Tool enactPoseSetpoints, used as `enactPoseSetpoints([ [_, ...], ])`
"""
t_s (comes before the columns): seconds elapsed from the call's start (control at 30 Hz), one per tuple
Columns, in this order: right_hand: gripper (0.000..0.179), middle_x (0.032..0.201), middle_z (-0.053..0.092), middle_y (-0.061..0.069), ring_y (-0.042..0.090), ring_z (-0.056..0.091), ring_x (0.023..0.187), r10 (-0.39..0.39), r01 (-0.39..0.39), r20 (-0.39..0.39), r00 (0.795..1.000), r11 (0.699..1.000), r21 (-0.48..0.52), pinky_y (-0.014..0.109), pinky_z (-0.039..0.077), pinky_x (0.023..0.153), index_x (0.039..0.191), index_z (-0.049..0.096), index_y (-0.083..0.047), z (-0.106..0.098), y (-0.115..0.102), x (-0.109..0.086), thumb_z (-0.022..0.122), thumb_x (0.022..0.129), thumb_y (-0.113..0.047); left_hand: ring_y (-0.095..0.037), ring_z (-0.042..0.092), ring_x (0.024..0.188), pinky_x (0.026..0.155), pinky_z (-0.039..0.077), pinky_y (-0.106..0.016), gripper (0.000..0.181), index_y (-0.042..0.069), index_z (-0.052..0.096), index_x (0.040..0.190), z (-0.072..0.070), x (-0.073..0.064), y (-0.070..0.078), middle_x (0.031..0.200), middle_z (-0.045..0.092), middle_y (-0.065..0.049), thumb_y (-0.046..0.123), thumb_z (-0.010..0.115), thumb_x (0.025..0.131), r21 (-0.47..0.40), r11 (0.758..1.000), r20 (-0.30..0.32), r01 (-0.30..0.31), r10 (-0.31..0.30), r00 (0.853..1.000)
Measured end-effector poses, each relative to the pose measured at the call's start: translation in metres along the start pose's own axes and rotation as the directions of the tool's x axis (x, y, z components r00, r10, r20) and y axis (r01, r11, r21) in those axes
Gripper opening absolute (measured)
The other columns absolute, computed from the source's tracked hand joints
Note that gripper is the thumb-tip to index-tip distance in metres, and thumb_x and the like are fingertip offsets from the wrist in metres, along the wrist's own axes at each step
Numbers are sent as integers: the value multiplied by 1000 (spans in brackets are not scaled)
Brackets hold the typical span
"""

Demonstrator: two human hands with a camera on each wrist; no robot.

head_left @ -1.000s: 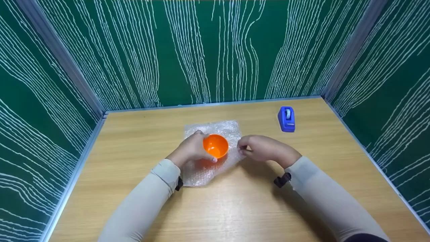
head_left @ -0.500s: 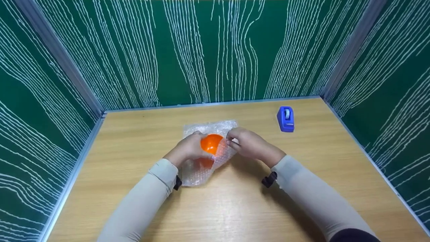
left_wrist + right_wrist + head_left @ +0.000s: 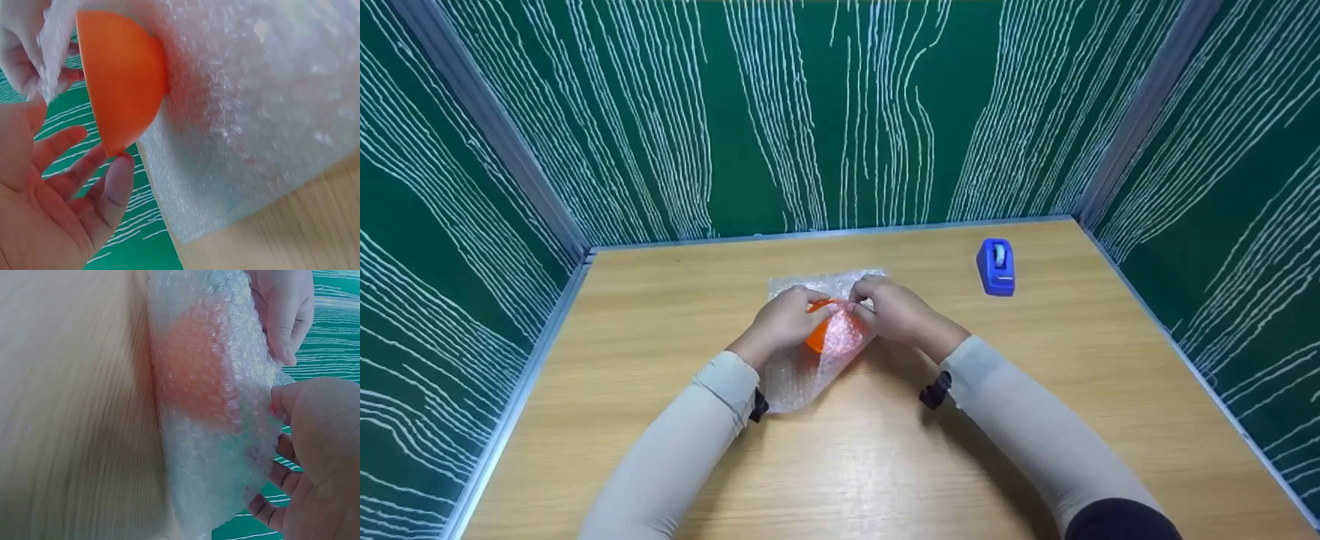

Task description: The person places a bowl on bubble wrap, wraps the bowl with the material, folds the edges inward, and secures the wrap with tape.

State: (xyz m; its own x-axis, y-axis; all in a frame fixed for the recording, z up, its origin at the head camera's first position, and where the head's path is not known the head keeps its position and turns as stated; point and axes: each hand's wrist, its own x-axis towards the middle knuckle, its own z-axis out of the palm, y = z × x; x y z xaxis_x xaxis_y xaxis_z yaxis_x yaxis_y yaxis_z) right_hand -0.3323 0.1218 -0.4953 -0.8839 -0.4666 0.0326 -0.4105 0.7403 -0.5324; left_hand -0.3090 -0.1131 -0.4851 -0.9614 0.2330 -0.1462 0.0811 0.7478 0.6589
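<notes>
Covering orange bowl (image 3: 121, 79), we look partway: right side of bubble wrap (image 3: 799, 379) lies over part, left side seems left to fold. Bowl sits on wrap, on tabletop (image 3: 660, 322). Our left hand (image 3: 784, 322) holds bowl's rim; right hand (image 3: 894, 309) pinches wrap's edge. Tape dispenser (image 3: 997, 270) untouched.

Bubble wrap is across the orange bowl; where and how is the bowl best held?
I'd pinch the bare left rim of the orange bowl, coming in from the person's left. Its mouth faces up and its wall flares toward that rim, while the bubble wrap covers its right side.
</notes>
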Motion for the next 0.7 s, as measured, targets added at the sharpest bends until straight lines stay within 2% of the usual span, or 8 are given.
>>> enactPoseSetpoints([
  [0.2,12,130,72,2,28,69,126,17,-17,-3,1000,1000,16,49,59,122,117,75,-23,8,0,10,73,112,-34,-27,68,126,122,59,-48,41,15,77,145,4,5,6,138,71,-7,37,75,111,-43,998,-40,47,-49,998],
  [0.4,15,126,71,2,27,68,120,15,-15,-24,1000,1000,-2,47,60,120,117,76,-20,15,-2,13,75,111,-34,-26,70,114,107,67,-40,26,12,82,130,7,9,9,127,74,-7,27,79,109,-83,991,-57,107,-112,992],
  [0.53,17,125,70,3,27,69,118,17,-17,-31,999,1000,-14,47,61,119,120,77,-20,18,-4,14,75,111,-33,-26,69,112,105,68,-39,19,12,79,124,8,11,8,124,70,-6,23,80,108,-93,984,-81,149,-157,984],
  [0.6,18,131,70,4,28,69,123,28,-29,-33,999,1000,-11,49,59,122,122,77,-19,18,-4,15,74,111,-32,-26,69,112,104,68,-39,17,12,79,122,9,12,8,124,70,-7,21,80,107,-100,983,-91,155,-164,982],
  [0.7,17,139,69,5,30,67,132,87,-86,-34,996,996,20,51,55,126,123,78,-20,15,-2,15,74,110,-31,-26,69,110,99,70,-37,15,11,79,120,11,13,8,123,69,-7,19,81,107,-95,984,-103,153,-163,981],
])
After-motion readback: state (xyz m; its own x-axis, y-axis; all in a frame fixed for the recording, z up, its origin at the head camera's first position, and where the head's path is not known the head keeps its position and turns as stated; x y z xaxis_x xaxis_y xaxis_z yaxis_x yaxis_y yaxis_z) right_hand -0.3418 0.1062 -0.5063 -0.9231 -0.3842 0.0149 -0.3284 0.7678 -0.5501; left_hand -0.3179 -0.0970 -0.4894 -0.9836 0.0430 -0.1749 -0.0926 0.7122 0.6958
